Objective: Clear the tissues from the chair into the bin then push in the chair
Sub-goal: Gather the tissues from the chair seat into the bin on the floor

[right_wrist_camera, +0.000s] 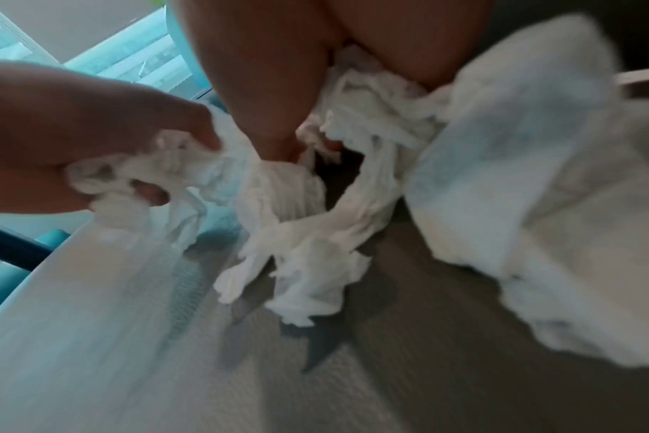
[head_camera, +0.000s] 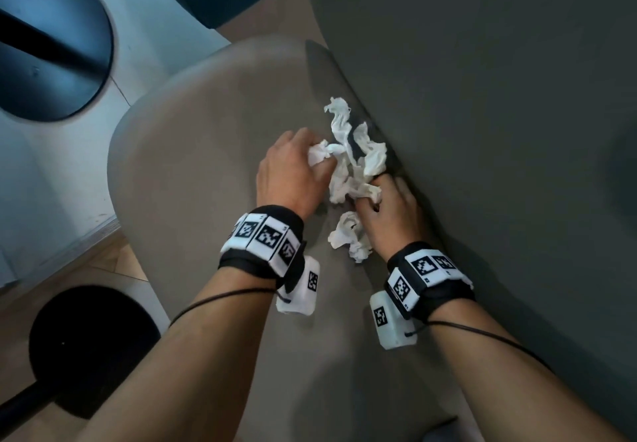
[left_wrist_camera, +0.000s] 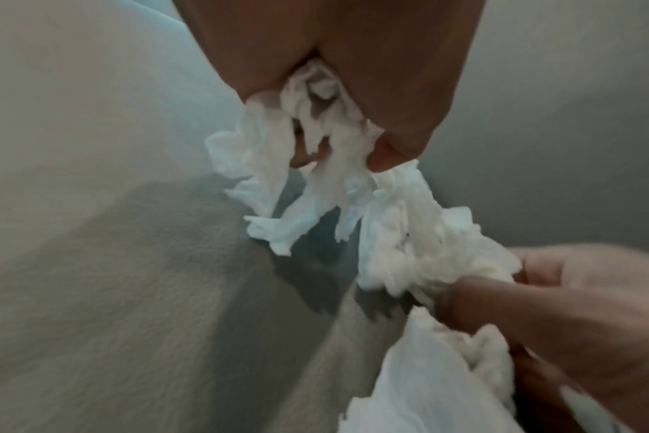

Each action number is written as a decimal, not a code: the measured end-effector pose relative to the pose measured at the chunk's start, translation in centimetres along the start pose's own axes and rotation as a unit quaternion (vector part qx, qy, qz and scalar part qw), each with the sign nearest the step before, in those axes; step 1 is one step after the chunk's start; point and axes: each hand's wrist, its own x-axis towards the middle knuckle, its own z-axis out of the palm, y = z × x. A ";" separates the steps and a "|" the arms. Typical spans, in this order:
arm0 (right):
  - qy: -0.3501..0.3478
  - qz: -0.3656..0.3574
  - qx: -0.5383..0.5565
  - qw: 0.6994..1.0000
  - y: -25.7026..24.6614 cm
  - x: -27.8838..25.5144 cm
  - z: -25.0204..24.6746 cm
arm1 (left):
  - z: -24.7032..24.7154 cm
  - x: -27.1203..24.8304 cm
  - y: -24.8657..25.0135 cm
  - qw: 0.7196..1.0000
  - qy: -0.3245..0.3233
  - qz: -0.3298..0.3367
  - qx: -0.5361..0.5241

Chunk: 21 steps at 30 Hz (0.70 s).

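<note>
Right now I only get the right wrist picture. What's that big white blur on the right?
Observer: A crumpled tissue on the seat, beside the right wrist. The head view shows no fingers round it.
Operator: Does any tissue go further away?
Observer: Yes, a strand runs up along the backrest.
Operator: What's on the floor?
Observer: A black round base, left of the seat.
</note>
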 end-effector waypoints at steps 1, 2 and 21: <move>0.001 0.006 0.004 1.000 0.2 -0.1 -0.1 | -0.4 -0.4 -0.3 1.000 0.015 -0.009 -0.005; 0.006 0.012 0.012 1.000 0.3 -0.3 -0.3 | -0.8 -0.7 -0.7 0.999 0.028 -0.018 -0.006; 0.077 -0.006 0.208 0.975 -1.6 -2.8 -5.0 | -1.2 -2.1 0.5 0.995 -0.085 0.035 -0.049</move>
